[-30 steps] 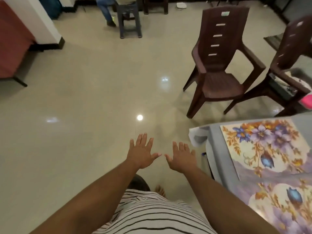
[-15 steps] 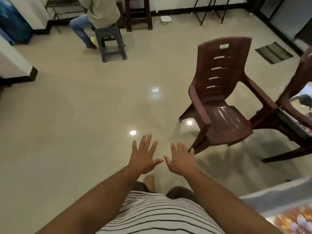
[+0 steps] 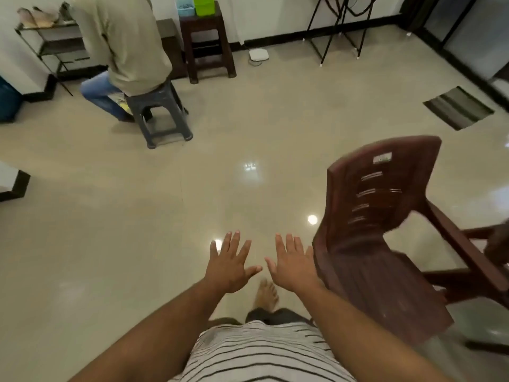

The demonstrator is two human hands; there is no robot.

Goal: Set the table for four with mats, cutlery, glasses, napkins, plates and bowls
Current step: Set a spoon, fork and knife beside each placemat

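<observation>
Far left: metal shelf rack (image 3: 52,45) against the wall, blurred things on its top shelf.
Seated person (image 3: 121,42): one, back turned, on a grey plastic stool (image 3: 159,117), well apart from the hands.
Back wall, middle: one brown stool (image 3: 206,42) carrying two tubs, a green tub (image 3: 203,4) and a pale blue tub (image 3: 185,5) touching it; one small white box (image 3: 258,54) on the floor just right of it.
Left hand (image 3: 230,264): held out palm down over bare floor (image 3: 137,216), fingers spread, holding nothing.
Foot (image 3: 265,296): one bare foot on the floor between and below the two hands, blurred.
Right hand (image 3: 293,264): palm down, fingers straight and fanned, holding nothing; little-finger side just beside the chair edge, contact cannot be told.
Chair (image 3: 380,244): one brown plastic armchair plainly seen, right of the hands, close on that side; dark brown parts behind it at the right edge, too blurred to name.
Far right: one striped floor mat (image 3: 458,107) near the dark-framed glass door.
Task things: table, mats, cutlery, glasses, napkins, plates and bowls all out of view.
Hands counted: two, both bare.
</observation>
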